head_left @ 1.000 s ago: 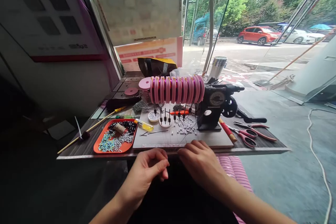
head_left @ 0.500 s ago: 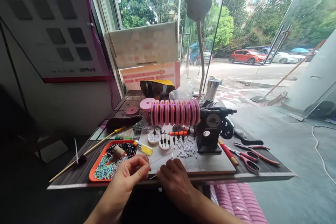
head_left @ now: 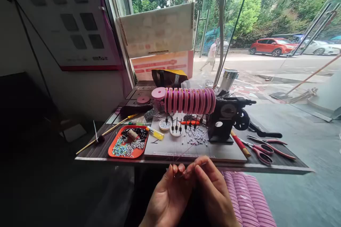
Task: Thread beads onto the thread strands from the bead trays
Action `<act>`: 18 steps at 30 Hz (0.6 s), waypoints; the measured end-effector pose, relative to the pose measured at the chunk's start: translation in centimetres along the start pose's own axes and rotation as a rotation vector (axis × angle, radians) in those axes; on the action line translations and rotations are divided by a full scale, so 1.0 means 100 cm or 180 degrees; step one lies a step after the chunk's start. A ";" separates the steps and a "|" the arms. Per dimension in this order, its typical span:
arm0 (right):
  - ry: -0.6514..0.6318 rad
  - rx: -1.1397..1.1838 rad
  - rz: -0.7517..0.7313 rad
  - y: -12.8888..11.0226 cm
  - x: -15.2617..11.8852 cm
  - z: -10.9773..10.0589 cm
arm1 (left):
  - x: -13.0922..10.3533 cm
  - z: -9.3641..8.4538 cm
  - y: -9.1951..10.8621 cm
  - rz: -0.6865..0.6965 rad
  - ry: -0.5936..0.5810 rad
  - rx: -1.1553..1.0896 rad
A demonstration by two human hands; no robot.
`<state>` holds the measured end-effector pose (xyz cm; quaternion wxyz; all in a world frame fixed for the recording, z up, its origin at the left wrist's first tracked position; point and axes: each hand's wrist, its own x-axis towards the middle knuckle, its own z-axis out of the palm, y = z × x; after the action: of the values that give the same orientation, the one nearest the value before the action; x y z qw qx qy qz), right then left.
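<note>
My left hand (head_left: 170, 189) is raised before the table's front edge, thumb and fingertips closed on a thin thread. Close beside it my right hand (head_left: 213, 184) pinches the thread too, its fingertips almost touching the left ones. Fine threads run from the hands up toward a row of pink spools (head_left: 190, 101) mounted on a black winding machine (head_left: 225, 120). Small black weights (head_left: 176, 128) hang below the spools. Loose white beads (head_left: 197, 136) are scattered on the pale board (head_left: 160, 150); more fill a small round dish (head_left: 164, 125).
Left on the table lie an orange tray (head_left: 110, 150) of beads, a yellow lighter (head_left: 155, 133) and a long stick (head_left: 89, 145). To the right are scissors (head_left: 262, 152), pliers (head_left: 277, 145) and a red-handled tool (head_left: 239, 143). Pink spools in wrapping (head_left: 247, 195) stand below.
Both hands have moved right and toward me, coming together off the board's front edge. My right hand has turned from knuckles-up to a fingertip pinch. The view has shifted, and a passer-by appears outside.
</note>
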<state>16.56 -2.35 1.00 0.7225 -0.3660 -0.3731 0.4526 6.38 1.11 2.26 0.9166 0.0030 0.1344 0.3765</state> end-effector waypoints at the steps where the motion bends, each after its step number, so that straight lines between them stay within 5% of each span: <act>1: 0.0000 0.0011 -0.0011 0.000 0.000 0.000 | 0.000 0.000 -0.001 -0.0017 0.0006 -0.0042; 18: -0.0002 -0.0473 -0.0232 0.008 -0.001 0.004 | 0.002 -0.012 0.002 0.0104 0.0143 0.0301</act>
<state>15.82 -2.10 0.45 0.7092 -0.4045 -0.4190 0.3972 6.04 1.28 1.06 0.9059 0.0399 0.1725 0.3847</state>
